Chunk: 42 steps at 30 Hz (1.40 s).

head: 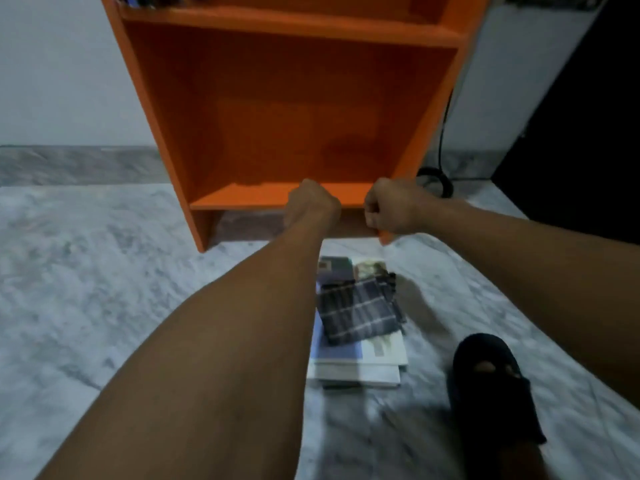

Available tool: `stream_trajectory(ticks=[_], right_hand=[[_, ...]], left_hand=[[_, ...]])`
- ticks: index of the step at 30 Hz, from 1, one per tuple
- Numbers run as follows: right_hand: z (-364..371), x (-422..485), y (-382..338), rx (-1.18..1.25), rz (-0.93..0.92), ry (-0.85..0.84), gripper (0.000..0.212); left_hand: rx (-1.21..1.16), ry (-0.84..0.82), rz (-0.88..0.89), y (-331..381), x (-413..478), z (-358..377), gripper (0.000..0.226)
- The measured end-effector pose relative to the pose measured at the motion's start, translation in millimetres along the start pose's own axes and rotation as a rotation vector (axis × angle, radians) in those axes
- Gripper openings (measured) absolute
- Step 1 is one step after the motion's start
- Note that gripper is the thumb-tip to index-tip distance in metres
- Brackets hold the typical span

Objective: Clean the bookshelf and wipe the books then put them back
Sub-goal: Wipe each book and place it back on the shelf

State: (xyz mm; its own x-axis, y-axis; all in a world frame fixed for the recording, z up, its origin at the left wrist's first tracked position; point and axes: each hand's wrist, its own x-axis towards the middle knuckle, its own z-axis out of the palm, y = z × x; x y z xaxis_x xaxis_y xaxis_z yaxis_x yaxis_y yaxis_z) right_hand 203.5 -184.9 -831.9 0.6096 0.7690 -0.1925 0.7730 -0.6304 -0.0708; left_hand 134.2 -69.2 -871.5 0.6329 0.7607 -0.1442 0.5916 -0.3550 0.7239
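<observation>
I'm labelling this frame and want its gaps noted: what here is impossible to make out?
Head view:
1. Top-shelf books: cut off by the upper edge.
2. Book stack titles: covered by the plaid cloth, blurred.
3. Whether left hand and right hand grip the bookshelf: fingers curl out of sight.

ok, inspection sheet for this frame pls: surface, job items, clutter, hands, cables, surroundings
surface: grey marbled floor; frame slightly blurred.
job's things: orange bookshelf, lower compartment holds no books; book stack on the floor in front, checked cloth lying on it.
clutter: nothing seen.
grippers: left hand and right hand, fingers curled at the bottom shelf's front edge; they seem to grip it.
cables: black cable runs down right of the bookshelf and loops on the floor.
surroundings: white wall; dark slipper beside the stack.
</observation>
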Motion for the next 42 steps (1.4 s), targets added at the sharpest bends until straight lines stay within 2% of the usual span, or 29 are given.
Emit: stream_trajectory(ticks=[3, 5, 7, 9, 11, 14, 16, 18, 21, 25, 27, 31, 34, 36, 37, 39, 40, 42], right_hand=[[9, -20, 4, -0.148, -0.029, -0.267, 0.014], [18, -22, 2, -0.155, -0.053, -0.294, 0.018], [40, -18, -1, -0.11, -0.091, -0.236, 0.026], [69, -15, -3, -0.177, -0.15, -0.267, 0.045], [95, -11, 0, -0.252, -0.188, -0.347, 0.07], [123, -7, 11, -0.168, -0.251, -0.306, 0.098], [140, -10, 17, -0.155, -0.252, -0.284, 0.107], [157, -17, 21, -0.167, -0.243, -0.262, 0.092], [163, -17, 30, -0.1, -0.164, -0.247, 0.05], [157, -8, 47, -0.097, -0.034, -0.275, 0.057], [163, -5, 54, -0.056, -0.029, -0.257, 0.072], [165, 1, 60, 0.101, -0.007, -0.213, 0.13], [161, 9, 61, 0.156, 0.037, -0.249, 0.145], [159, 13, 61, 0.213, 0.098, -0.297, 0.14], [157, 12, 60, 0.211, 0.133, -0.317, 0.127], [153, 10, 57, 0.105, 0.168, -0.326, 0.087], [152, 9, 56, 0.059, 0.164, -0.317, 0.075], [152, 5, 54, 0.049, 0.149, -0.298, 0.068]], left_hand=[[0.014, -0.141, 0.005, 3, -21, 21, 0.016], [0.057, -0.204, 0.013, -1, -25, 22, 0.016], [0.119, -0.198, 0.018, -13, -21, 13, 0.014], [0.191, -0.159, 0.003, -31, -17, 6, 0.012], [0.238, -0.189, -0.02, -44, -20, 3, 0.01], [0.261, -0.298, -0.097, -59, -23, 7, 0.016], [0.26, -0.349, -0.145, -65, -27, 15, 0.017], [0.309, -0.388, -0.181, -70, -32, 27, 0.021], [0.377, -0.39, -0.223, -78, -32, 45, 0.025], [0.344, -0.419, -0.282, -90, -28, 66, 0.021], [0.292, -0.447, -0.321, -98, -26, 78, 0.027], [0.241, -0.379, -0.312, -110, -17, 96, 0.036], [0.243, -0.276, -0.27, -114, -9, 97, 0.034], [0.262, -0.246, -0.245, -113, -6, 99, 0.031], [0.268, -0.243, -0.241, -112, -6, 99, 0.031], [0.266, -0.295, -0.274, -109, -4, 98, 0.033], [0.248, -0.349, -0.302, -107, -5, 95, 0.033], [0.108, -0.459, -0.368, -107, -4, 88, 0.027]])
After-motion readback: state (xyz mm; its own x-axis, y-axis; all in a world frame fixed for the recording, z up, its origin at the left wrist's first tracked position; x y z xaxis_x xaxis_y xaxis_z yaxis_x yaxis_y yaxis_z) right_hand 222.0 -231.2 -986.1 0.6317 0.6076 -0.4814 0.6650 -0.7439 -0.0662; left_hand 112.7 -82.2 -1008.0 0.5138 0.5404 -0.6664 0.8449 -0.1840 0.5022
